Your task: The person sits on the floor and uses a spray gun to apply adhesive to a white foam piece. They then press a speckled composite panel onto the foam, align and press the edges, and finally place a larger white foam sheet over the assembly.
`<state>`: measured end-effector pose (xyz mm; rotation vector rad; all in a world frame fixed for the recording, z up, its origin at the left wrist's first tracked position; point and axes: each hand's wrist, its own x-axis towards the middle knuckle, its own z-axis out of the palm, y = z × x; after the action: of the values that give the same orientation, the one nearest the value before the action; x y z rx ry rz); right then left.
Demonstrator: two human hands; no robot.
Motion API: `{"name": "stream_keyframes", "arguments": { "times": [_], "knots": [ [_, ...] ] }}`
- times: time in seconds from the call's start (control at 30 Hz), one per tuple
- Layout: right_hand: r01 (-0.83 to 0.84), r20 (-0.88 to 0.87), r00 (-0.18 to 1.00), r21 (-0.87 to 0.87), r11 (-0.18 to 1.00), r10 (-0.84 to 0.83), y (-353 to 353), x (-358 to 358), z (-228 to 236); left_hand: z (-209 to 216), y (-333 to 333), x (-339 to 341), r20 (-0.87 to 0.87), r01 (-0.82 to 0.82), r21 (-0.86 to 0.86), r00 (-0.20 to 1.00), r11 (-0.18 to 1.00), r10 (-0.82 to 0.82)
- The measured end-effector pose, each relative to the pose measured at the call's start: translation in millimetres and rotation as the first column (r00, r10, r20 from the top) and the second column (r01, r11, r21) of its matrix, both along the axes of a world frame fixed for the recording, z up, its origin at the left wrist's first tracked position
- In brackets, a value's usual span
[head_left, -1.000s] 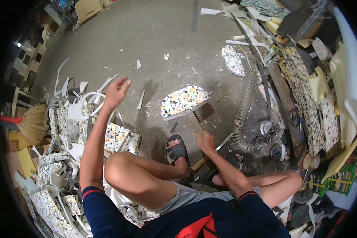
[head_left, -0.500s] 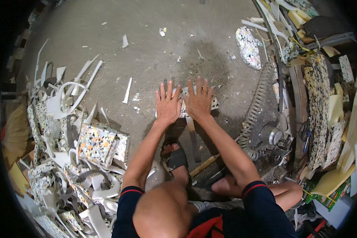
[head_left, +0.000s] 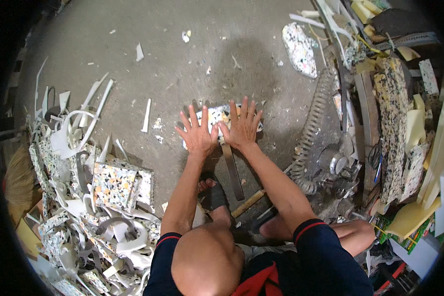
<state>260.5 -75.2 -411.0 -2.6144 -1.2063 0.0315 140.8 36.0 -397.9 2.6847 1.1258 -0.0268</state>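
A piece of speckled multicoloured foam (head_left: 215, 115) lies on the floor in front of me. My left hand (head_left: 200, 139) presses flat on its left part, fingers spread. On its right part rests my right hand (head_left: 241, 132), also flat with fingers apart. The thumbs nearly meet over the middle of the foam, and the palms hide much of it. A flat dark grey strip (head_left: 234, 172) runs from the foam's near edge toward me; its far end is hidden. Close to my sandalled foot is a wooden handle (head_left: 248, 203) whose ends are partly covered.
Foam offcuts and white curved strips (head_left: 128, 232) heap at the left, with a speckled foam block (head_left: 114, 183) among them. A coiled hose (head_left: 313, 130) and foam slabs (head_left: 393, 133) line the right. An oval foam piece (head_left: 299, 49) lies at the far right.
The fingers of both hands have spread wider on the foam, and more of it shows between them. The whole view has shifted slightly.
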Motion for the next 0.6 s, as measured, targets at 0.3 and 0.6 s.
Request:
{"name": "stream_keyframes", "arguments": {
  "times": [0.3,0.6],
  "knots": [
    [0.057,-0.122,0.990,-0.116,0.992,-0.071,-15,2,12,-5,-8,-16,-0.014,-0.106,0.002,0.994,0.994,0.106],
    [-0.251,-0.139,0.965,-0.251,0.935,0.222,-11,10,26,-5,-9,5,0.048,0.164,-0.010,0.985,0.986,-0.163]
  ]
}}
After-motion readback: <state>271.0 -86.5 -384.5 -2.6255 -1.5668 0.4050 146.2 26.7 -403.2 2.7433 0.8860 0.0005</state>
